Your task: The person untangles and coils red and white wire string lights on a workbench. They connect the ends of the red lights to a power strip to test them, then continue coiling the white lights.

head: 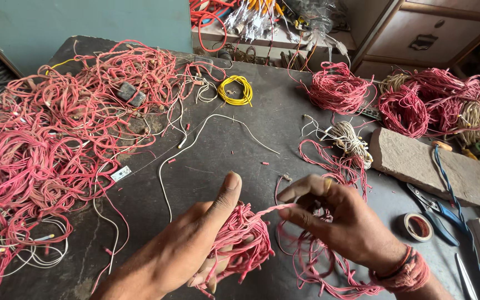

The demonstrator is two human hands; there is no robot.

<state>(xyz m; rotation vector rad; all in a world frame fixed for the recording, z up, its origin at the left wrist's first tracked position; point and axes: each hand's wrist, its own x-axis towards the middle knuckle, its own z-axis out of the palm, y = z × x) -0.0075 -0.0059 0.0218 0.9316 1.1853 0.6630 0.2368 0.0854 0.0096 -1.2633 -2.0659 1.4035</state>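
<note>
A bundle of red wire (243, 239) is gripped in the left hand (187, 250), the fingers curled shut around it and the thumb raised straight above the coil. A twisted red strand (270, 210) runs from the top of the bundle to the right hand (334, 219), where it is pinched between the closed fingertips. Loose red wire (312, 266) is draped beneath the right hand onto the dark bench (218, 150).

Taking the bundle as the landmark: a large tangled heap of red wire (51, 133) is spread well to its left, with a small black block (130, 93) lying on the heap's far part. A small yellow coil (235, 90) is seen far behind the bundle. A white wire (195, 139) is curved across the bench between the heap and the bundle. Behind and to the right, a white coil (350, 140) lies beside a flat stone slab (426, 164), and further red coils (418, 105) are piled beyond the slab. To the right of the bundle, past the right hand, a roll of tape (418, 226) and blue-handled pliers (437, 214) are laid near each other.
</note>
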